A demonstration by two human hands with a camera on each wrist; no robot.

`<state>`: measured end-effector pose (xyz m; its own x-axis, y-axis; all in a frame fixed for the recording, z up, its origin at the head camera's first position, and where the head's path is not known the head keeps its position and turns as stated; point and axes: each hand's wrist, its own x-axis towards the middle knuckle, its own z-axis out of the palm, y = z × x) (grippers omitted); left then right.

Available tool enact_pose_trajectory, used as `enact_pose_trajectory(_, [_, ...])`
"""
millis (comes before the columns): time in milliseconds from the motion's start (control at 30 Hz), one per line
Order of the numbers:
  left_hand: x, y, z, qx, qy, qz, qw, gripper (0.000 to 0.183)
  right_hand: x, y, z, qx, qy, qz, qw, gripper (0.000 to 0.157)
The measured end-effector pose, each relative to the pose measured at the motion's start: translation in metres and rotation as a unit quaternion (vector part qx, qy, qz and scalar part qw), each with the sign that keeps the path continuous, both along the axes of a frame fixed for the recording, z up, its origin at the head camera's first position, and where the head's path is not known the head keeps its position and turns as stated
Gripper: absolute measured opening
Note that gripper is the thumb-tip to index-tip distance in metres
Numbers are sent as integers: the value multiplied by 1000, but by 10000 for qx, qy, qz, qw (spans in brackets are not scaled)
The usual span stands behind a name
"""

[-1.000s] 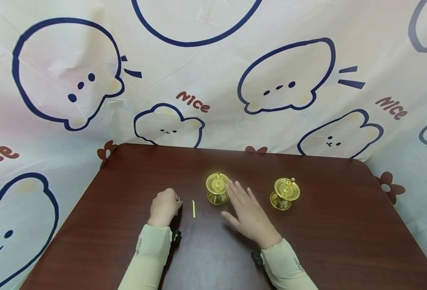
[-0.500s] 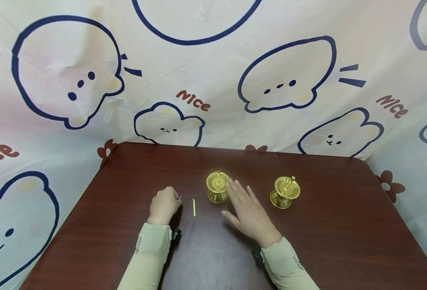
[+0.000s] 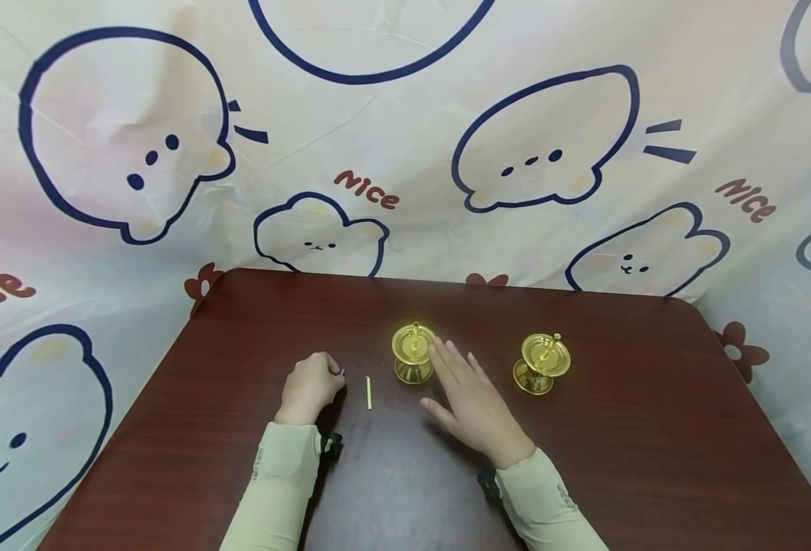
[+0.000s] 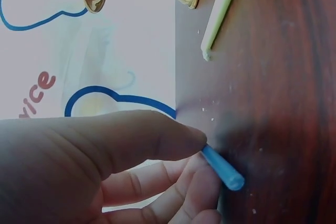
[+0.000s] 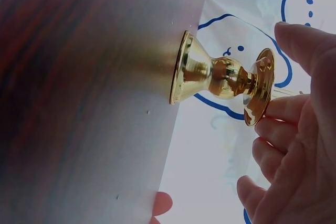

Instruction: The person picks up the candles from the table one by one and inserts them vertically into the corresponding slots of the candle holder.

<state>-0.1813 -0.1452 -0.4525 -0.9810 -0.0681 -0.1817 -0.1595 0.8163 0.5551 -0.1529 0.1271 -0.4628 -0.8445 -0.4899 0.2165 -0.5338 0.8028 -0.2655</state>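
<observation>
Between its thumb and fingers my left hand [image 3: 309,388] pinches a short, thin blue stick [image 4: 224,169], whose rounded end points down close over the table in the left wrist view. To the right of that hand lies a pale yellow-green stick [image 3: 369,393]. A shiny brass candle holder [image 3: 412,373] stands upright beyond, with a thin upright piece in the middle of its dish. My right hand [image 3: 477,417] is spread with straight fingers, its fingertips right at the dish's rim. The right wrist view has this holder [image 5: 226,77] from the side, base on the table.
A second brass candle holder [image 3: 538,361] stands to the right of my right hand, a thin piece leaning in its dish. All stand on a dark reddish-brown table [image 3: 626,459]. A printed cloth [image 3: 419,138] hangs behind the far edge and at both sides. Small pale crumbs dot the tabletop.
My left hand and wrist have shifted very slightly to the left, still pinching the blue stick. The right hand, the holders and the yellow-green stick keep their places.
</observation>
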Motion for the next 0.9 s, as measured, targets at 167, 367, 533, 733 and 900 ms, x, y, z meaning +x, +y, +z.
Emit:
enact_pose_trajectory(167, [-1,-1,-2,98,16,11,10000,12,0,-1,0,-11,-18,25,10000,78])
enact_pose_trajectory(367, [-1,-2,-4,256,94,-76,9996,12,0,0,0,8,-64,2,10000,78])
enact_pose_trajectory(533, [-2,-4,-4,422,123,-153,9989,8,0,0,0,-32,-4,5,10000,78])
enact_pose_trajectory(733, [-5,-4,-4,642,187,-141,9977,9,0,0,-1,-79,-40,28,10000,78])
enact_pose_trajectory(900, [-8,-3,-6,839,349,-45,9959,12,-1,0,-1,-73,-123,20,9999,78])
